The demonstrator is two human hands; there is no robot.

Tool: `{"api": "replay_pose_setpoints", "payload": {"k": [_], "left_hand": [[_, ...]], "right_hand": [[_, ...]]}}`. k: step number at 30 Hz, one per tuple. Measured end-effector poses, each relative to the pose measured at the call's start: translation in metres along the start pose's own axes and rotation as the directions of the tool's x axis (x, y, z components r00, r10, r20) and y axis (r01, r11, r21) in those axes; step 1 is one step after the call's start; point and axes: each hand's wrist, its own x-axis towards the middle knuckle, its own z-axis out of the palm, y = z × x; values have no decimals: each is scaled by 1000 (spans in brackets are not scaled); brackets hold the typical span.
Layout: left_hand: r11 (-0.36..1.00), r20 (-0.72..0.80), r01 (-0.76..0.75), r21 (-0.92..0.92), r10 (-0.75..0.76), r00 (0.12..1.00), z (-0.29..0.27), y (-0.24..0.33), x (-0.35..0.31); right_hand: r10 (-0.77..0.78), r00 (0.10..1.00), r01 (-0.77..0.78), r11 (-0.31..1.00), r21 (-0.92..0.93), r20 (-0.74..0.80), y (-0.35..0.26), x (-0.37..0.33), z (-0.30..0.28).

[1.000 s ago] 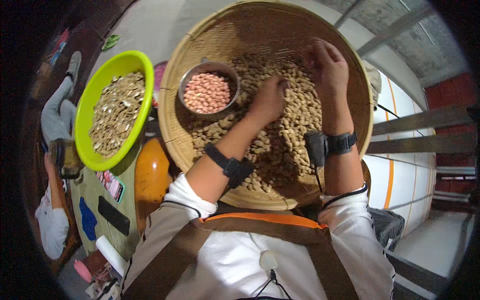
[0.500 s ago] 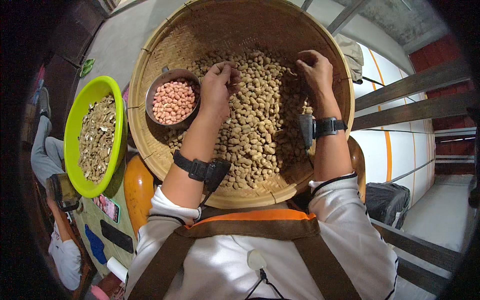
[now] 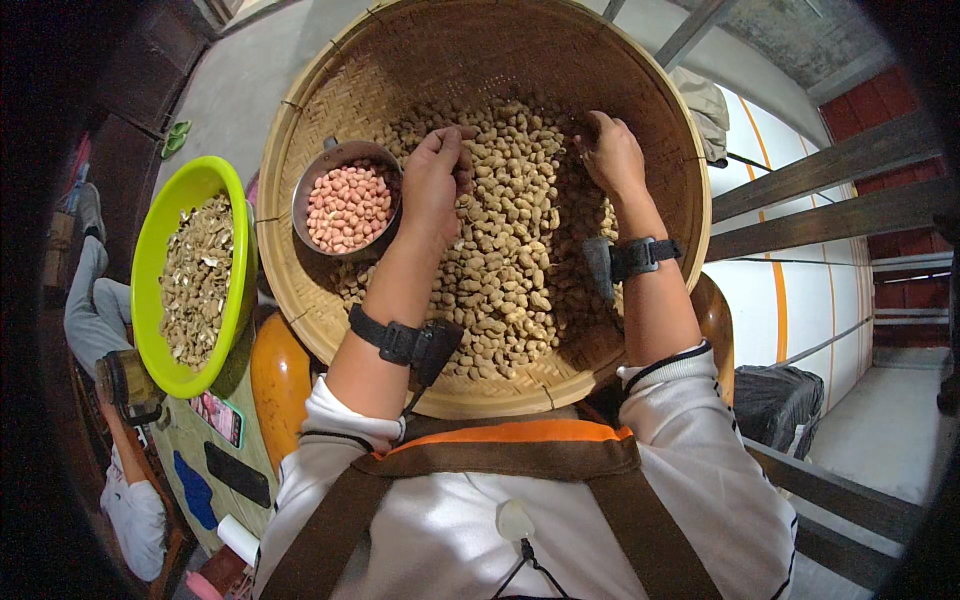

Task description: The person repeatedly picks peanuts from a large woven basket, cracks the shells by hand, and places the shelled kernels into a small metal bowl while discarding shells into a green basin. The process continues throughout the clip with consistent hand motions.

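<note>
A wide woven bamboo basket [image 3: 300, 110] in front of me holds a heap of unshelled peanuts [image 3: 505, 240]. Over the left part of the heap is my left hand [image 3: 437, 178], its fingers curled in and the thumb on top; whatever they hold is hidden. My right hand [image 3: 614, 158] is bent down at the heap's right side, fingers curled toward the peanuts, their tips partly hidden. Beside my left hand, inside the basket, a metal pot [image 3: 301, 226] contains shelled pink peanut kernels [image 3: 348, 207]. Each wrist wears a black strap.
Left of the basket stands a lime-green basin [image 3: 146, 330] of empty peanut shells [image 3: 198, 280]. Below it lie a phone with a lit screen [image 3: 218, 418] and a dark flat object [image 3: 237, 474]. Another person's leg [image 3: 88, 290] shows at far left. Wooden rails [image 3: 830, 230] run along the right.
My right hand has shifted slightly left and lower, nearer the peanuts. The left hand stays in nearly the same place with its fingers still curled.
</note>
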Motion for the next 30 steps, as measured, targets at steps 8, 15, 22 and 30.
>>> {"api": "replay_pose_setpoints", "payload": {"k": [8,15,22,30], "left_hand": [[1000,-9,14,-13,-14,1000,3,3,-5],[999,-26,-19,-31,18,999,0,6,-1],[994,-22,-99,37,100,995,1,8,-4],[982,30,-189,2,189,982,3,4,-2]], "right_hand": [[99,901,-227,938,264,423,-22,6,8],[-367,836,-144,572,808,409,-47,-9,-18],[107,988,-152,612,776,110,0,12,-33],[-40,999,16,846,533,33,-2,9,-24]]}}
